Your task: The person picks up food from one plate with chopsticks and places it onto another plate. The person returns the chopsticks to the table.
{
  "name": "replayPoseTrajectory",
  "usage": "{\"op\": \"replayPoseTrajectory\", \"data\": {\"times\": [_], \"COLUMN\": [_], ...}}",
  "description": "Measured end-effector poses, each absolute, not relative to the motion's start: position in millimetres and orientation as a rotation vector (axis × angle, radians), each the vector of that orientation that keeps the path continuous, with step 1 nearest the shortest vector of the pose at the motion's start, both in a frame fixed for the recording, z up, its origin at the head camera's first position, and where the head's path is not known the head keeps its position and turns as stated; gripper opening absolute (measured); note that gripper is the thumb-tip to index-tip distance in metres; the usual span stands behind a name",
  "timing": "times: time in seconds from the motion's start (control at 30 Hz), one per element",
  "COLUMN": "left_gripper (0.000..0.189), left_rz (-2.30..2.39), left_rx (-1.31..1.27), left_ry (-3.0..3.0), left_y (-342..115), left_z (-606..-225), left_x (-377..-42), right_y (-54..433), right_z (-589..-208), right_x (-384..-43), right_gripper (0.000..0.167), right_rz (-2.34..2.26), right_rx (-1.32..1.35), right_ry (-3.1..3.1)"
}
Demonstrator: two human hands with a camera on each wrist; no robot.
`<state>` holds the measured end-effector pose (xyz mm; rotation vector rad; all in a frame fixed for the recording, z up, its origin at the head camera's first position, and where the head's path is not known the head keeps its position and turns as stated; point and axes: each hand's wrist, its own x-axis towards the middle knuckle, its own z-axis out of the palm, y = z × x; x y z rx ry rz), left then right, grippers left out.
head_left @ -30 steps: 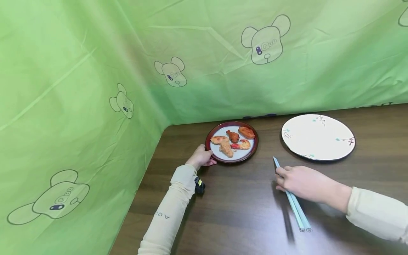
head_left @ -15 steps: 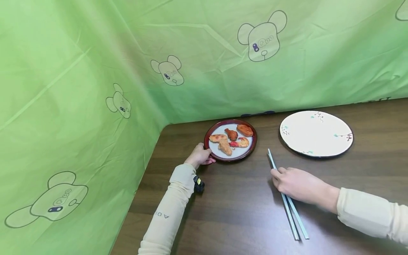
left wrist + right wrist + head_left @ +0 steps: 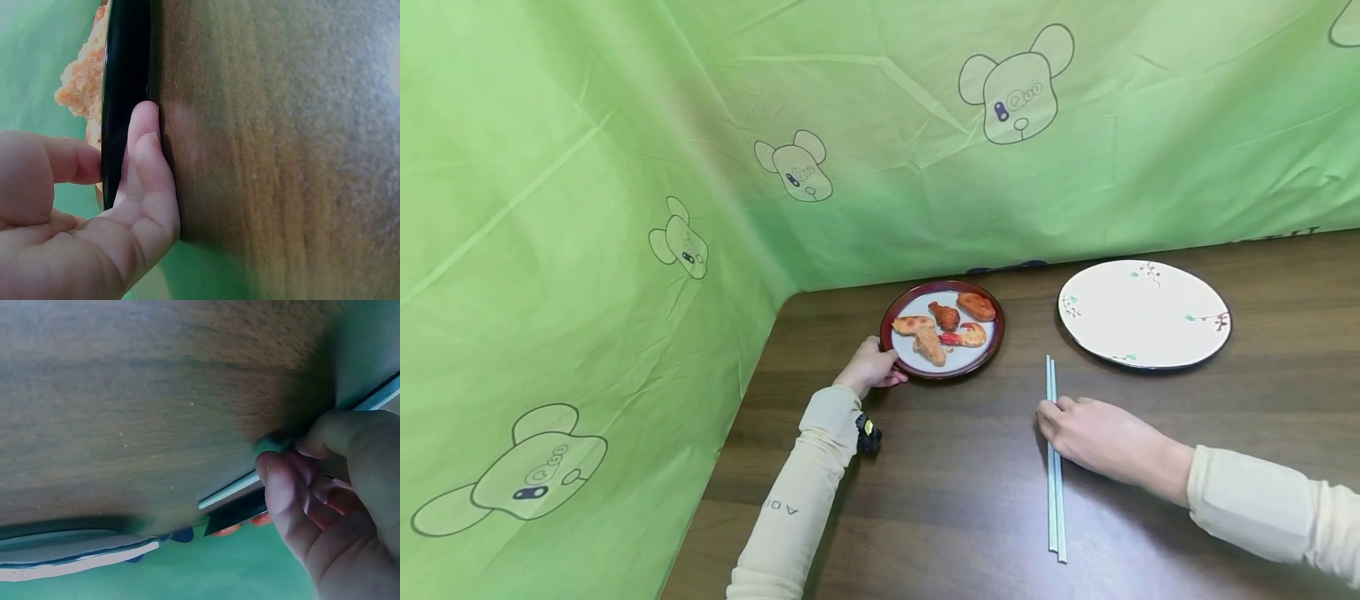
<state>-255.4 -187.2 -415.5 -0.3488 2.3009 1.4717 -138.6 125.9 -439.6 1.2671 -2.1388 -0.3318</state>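
My left hand [image 3: 872, 367] holds the near left rim of a round plate [image 3: 890, 327] with a dark red-brown edge. In the left wrist view the thumb lies on the rim of the plate [image 3: 128, 75] and the fingers reach beneath it. Fried chicken [image 3: 929, 343], a small drumstick [image 3: 944, 315], a shrimp [image 3: 964, 335] and another reddish-orange piece [image 3: 976, 306] lie on it. My right hand [image 3: 1101, 433] pinches a pair of pale blue chopsticks [image 3: 1056, 508] near their middle, pointing away from me. In the right wrist view, part of a chopstick [image 3: 231, 489] emerges past the fingertips.
A white oval plate [image 3: 1142, 312] with small floral sprigs sits at the back right. Everything stands on a brown wooden table [image 3: 940, 492]. Green cloth [image 3: 880, 183] with bear-head outlines rises along the back and left edges.
The chopsticks have swung from slanted to nearly straight away from me, their near ends moving left, and lie closer together than half a second ago. My left hand stays on the plate.
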Motion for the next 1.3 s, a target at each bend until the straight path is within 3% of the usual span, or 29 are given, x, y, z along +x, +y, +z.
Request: {"op": "replayPoseTrajectory", "data": {"times": [0.3,0.47,1.07,1.3], "left_gripper": [0.043,0.042,0.038,0.039], "left_rz": [1.479,1.471,1.473,1.472], "left_rx": [-0.35,-0.354,-0.342,-0.336], "left_ry": [2.288,2.285,2.305,2.295], "left_y": [-188.9,-189.6,-189.2,-189.1], "left_z": [-418.5,-419.6,-422.0,-427.1], "left_x": [-257.6,-257.3,-259.2,-260.0], "right_y": [126.5,129.7,136.7,140.3], "right_z": [-440.2,-440.0,-434.3,-433.2], "right_x": [-138.4,-143.0,-166.9,-171.2], "right_gripper": [0.034,0.027,0.046,0.041], "right_rz": [-0.289,-0.183,0.021,0.036], "right_rx": [1.262,1.283,1.39,1.389], "right_ry": [-2.134,-2.222,-2.422,-2.464]}}
